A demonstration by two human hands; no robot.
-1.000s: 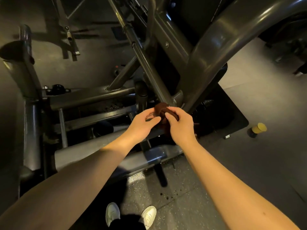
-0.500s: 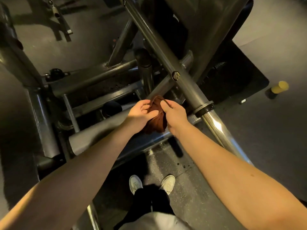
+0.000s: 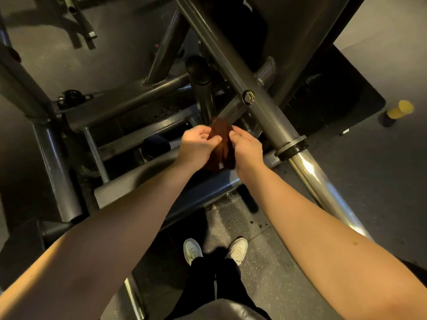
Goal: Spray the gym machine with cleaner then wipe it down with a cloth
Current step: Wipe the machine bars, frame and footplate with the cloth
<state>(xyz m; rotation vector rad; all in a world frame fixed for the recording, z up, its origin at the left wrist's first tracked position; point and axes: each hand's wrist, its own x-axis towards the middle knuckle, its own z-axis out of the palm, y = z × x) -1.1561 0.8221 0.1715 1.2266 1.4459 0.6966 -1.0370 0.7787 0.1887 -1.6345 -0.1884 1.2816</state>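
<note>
White shoes (image 3: pixel 192 250) stand on the speckled floor (image 3: pixel 272 287) at the near edge of the view, toes toward the gym machine (image 3: pixel 129 105). Beyond them both forearms reach forward and meet above a grey horizontal tube (image 3: pixel 129 183) of the frame. Left hand (image 3: pixel 198 144) and right hand (image 3: pixel 247 150) each pinch the brown cloth (image 3: pixel 221 140) with curled fingers and thumb. The cloth hangs bunched between them, touching both; whether it touches the metal cannot be told. Its long axis runs near to far, with the far end pointing away from the person toward a black-capped upright post (image 3: pixel 200 72). The closest surface for wiping appears to be the diagonal bar (image 3: pixel 262 109), just beside the right hand on its outer side; the right hand is nearer to it than the left. The bar's long axis runs from far left to near right, passing a dark collar (image 3: pixel 291 147) into a polished section. Judgement: spraying is likely complete, and the cloth is being gathered for wiping. A yellow-capped container (image 3: pixel 398 111), possibly the cleaner, sits on the floor well apart at far right.
</note>
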